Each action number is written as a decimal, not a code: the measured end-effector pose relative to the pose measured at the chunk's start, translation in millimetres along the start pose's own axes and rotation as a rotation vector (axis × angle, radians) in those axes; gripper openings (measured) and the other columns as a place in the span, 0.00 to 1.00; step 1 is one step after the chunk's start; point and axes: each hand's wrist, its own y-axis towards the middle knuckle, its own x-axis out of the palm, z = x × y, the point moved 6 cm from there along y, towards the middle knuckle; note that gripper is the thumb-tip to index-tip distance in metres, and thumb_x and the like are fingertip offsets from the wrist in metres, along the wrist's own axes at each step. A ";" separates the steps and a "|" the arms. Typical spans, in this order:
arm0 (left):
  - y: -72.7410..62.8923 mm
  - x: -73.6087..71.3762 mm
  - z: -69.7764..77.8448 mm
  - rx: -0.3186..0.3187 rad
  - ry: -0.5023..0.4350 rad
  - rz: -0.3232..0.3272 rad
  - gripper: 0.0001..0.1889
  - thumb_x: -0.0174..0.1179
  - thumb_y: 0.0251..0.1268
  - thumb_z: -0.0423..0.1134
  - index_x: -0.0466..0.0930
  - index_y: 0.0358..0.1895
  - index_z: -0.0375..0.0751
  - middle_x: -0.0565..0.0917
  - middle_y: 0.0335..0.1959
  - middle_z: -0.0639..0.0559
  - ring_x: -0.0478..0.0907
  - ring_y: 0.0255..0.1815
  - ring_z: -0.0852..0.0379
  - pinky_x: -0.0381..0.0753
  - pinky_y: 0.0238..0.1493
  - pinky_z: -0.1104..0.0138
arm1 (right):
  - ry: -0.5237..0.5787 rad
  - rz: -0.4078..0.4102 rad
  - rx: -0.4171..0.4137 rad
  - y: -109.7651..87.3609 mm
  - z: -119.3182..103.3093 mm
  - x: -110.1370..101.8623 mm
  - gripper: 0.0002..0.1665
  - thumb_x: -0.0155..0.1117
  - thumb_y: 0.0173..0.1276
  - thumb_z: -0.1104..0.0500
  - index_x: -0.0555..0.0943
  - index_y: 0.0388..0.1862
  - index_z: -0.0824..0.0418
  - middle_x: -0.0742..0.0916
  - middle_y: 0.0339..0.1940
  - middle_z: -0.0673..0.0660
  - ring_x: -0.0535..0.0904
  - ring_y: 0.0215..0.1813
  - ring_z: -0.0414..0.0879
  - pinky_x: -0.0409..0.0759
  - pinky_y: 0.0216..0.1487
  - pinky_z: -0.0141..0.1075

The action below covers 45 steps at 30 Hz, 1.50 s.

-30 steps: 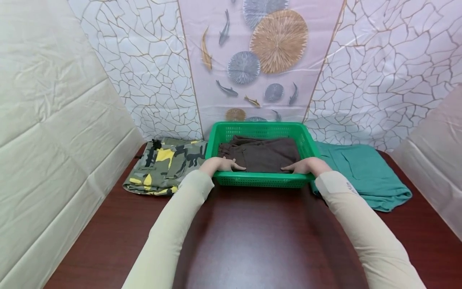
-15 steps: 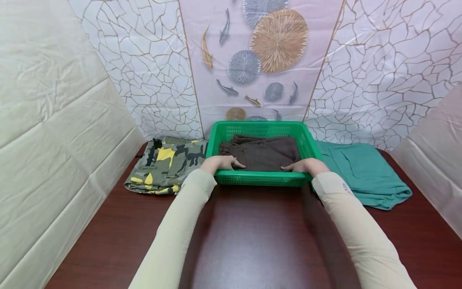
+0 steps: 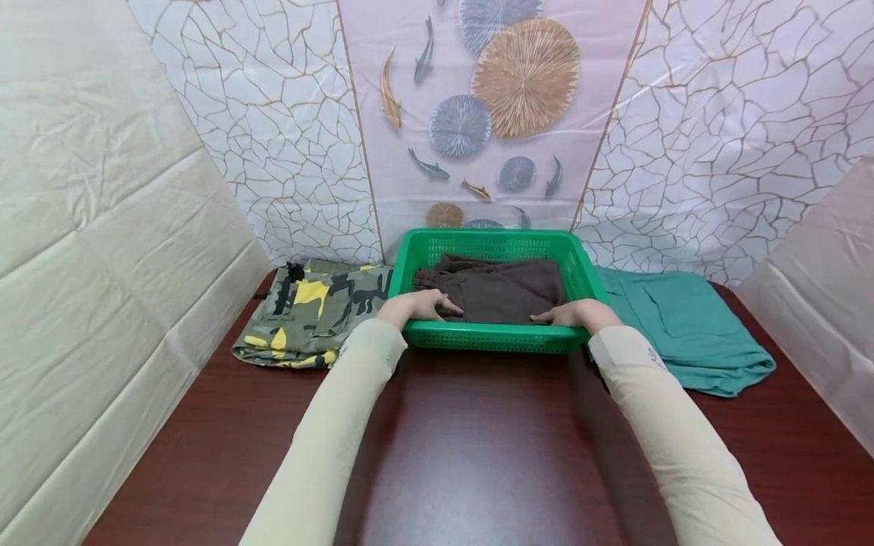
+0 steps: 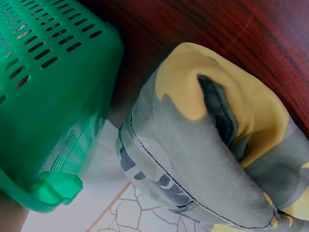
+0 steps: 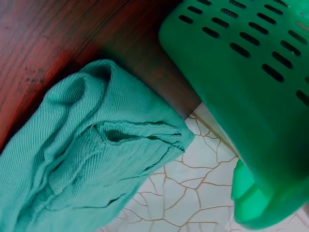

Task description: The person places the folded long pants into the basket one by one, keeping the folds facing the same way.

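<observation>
A green plastic basket (image 3: 478,334) stands against the back wall with a dark brown folded garment (image 3: 505,292) lying in it. At the basket's near left corner, my left hand (image 3: 419,303) reaches over the rim, its thumb stretched across the garment's edge. My right hand (image 3: 576,312) is at the near right corner, thumb pointing inward over the brown cloth. The other fingers are mostly hidden, so I cannot tell whether they grip cloth or rim. In the wrist views, no fingers show on the basket's outer walls (image 4: 72,96) (image 5: 217,72).
Left of the basket lies a folded camouflage garment (image 3: 321,311) with yellow patches. To the right is a folded teal garment (image 3: 683,326). Both are close beside the basket on the dark reddish wooden table (image 3: 478,440). Patterned sheets (image 3: 293,136) form the back wall.
The left hand's fingers and thumb have shifted up slightly. Both forearms have moved a little; basket and garments stay essentially in place.
</observation>
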 end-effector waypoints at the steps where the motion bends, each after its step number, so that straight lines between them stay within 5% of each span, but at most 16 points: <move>1: -9.0 -2.9 8.9 0.009 0.006 0.031 0.26 0.54 0.69 0.38 0.66 0.69 0.51 0.54 0.75 0.42 0.46 0.77 0.46 0.54 0.74 0.53 | 0.000 0.020 -0.017 -2.0 -0.2 -1.6 0.32 0.38 0.77 0.56 0.47 0.76 0.60 0.49 0.74 0.75 0.40 0.74 0.71 0.55 0.70 0.53; 5: -28.0 -11.5 25.1 0.061 -0.035 0.152 0.28 0.57 0.67 0.38 0.64 0.70 0.44 0.61 0.73 0.43 0.54 0.74 0.46 0.60 0.71 0.52 | 0.035 0.131 -0.092 -12.0 0.1 -9.8 0.36 0.38 0.77 0.45 0.51 0.76 0.62 0.51 0.74 0.73 0.41 0.74 0.71 0.48 0.71 0.62; 12: -42.2 -22.9 27.5 0.126 -0.125 0.316 0.22 0.54 0.69 0.38 0.70 0.66 0.41 0.71 0.66 0.43 0.71 0.64 0.47 0.73 0.62 0.56 | 0.111 0.368 -0.227 -36.0 -3.0 -27.6 0.34 0.44 0.77 0.47 0.60 0.71 0.69 0.65 0.69 0.73 0.60 0.69 0.69 0.63 0.65 0.60; 19: -71.1 -32.1 25.6 0.208 -0.266 0.461 0.18 0.50 0.72 0.37 0.73 0.62 0.41 0.75 0.62 0.41 0.74 0.61 0.48 0.75 0.59 0.57 | 0.053 0.647 -0.253 -58.8 4.6 -36.2 0.22 0.48 0.75 0.58 0.72 0.61 0.71 0.80 0.54 0.71 0.77 0.53 0.63 0.76 0.52 0.54; 22: -85.0 -34.0 21.8 0.224 -0.298 0.552 0.17 0.49 0.73 0.37 0.75 0.60 0.42 0.78 0.59 0.43 0.76 0.58 0.49 0.77 0.57 0.56 | 0.028 0.726 -0.243 -65.4 7.8 -34.8 0.20 0.49 0.74 0.62 0.74 0.59 0.71 0.81 0.54 0.71 0.79 0.33 0.56 0.77 0.41 0.48; 26: -102.4 -35.7 13.7 0.221 -0.314 0.670 0.16 0.49 0.73 0.38 0.76 0.59 0.42 0.79 0.57 0.45 0.76 0.57 0.49 0.77 0.55 0.54 | 0.010 0.848 -0.183 -71.9 15.9 -34.2 0.19 0.49 0.73 0.64 0.74 0.58 0.72 0.77 0.57 0.73 0.78 0.37 0.61 0.76 0.42 0.51; 29: -112.6 -33.6 6.4 0.209 -0.331 0.716 0.17 0.49 0.72 0.36 0.75 0.60 0.41 0.80 0.56 0.44 0.76 0.58 0.48 0.77 0.56 0.54 | 0.004 0.943 -0.123 -74.2 23.1 -31.2 0.21 0.49 0.72 0.64 0.71 0.60 0.74 0.73 0.60 0.75 0.71 0.58 0.69 0.72 0.55 0.60; 36: -129.1 -25.6 -5.7 0.199 -0.367 0.769 0.18 0.51 0.71 0.33 0.73 0.62 0.40 0.76 0.59 0.39 0.74 0.59 0.44 0.77 0.56 0.53 | 0.115 0.989 -0.008 -65.0 35.0 -19.2 0.28 0.48 0.72 0.64 0.62 0.67 0.76 0.64 0.65 0.78 0.69 0.57 0.71 0.70 0.54 0.62; 45: -142.0 -24.8 -28.5 0.160 -0.396 0.863 0.18 0.52 0.71 0.34 0.74 0.61 0.37 0.75 0.60 0.39 0.73 0.60 0.43 0.73 0.60 0.49 | 0.167 1.017 0.050 -63.6 37.6 -18.4 0.28 0.46 0.70 0.66 0.61 0.68 0.75 0.63 0.66 0.79 0.74 0.32 0.59 0.71 0.38 0.51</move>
